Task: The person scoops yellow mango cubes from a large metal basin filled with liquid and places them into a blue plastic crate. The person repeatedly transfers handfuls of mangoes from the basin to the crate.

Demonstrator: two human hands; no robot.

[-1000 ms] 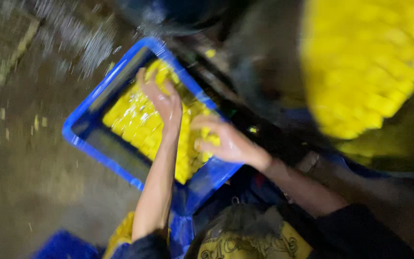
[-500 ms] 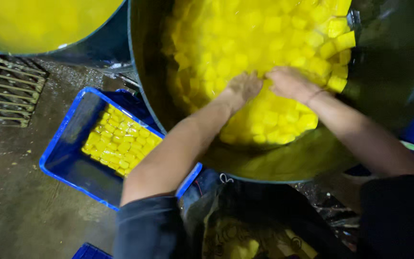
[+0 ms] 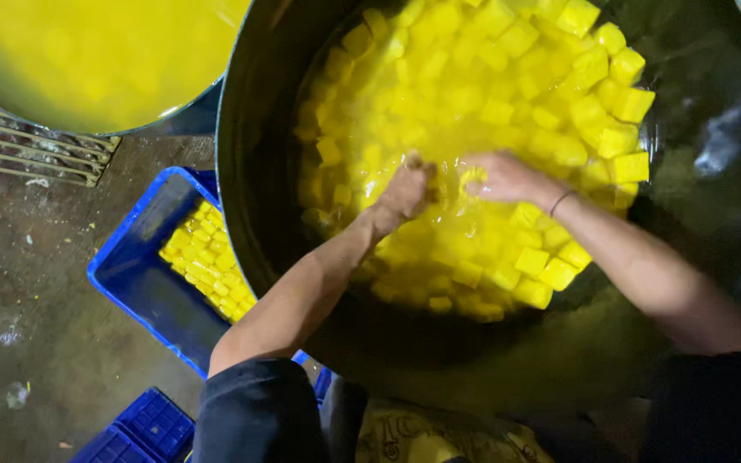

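Both hands, the left hand point(image 3: 403, 193) and right hand point(image 3: 501, 176), dip curled among yellow cubes point(image 3: 508, 111) floating in the dark vat point(image 3: 255, 171), so scooping gently seems wise; I cannot tell their grip.

Bright yellow cubes point(image 3: 508, 111) in yellow liquid, dark metal vat point(image 3: 259, 171), blue plastic crate point(image 3: 135, 283), grey-brown wet floor point(image 3: 27, 283)
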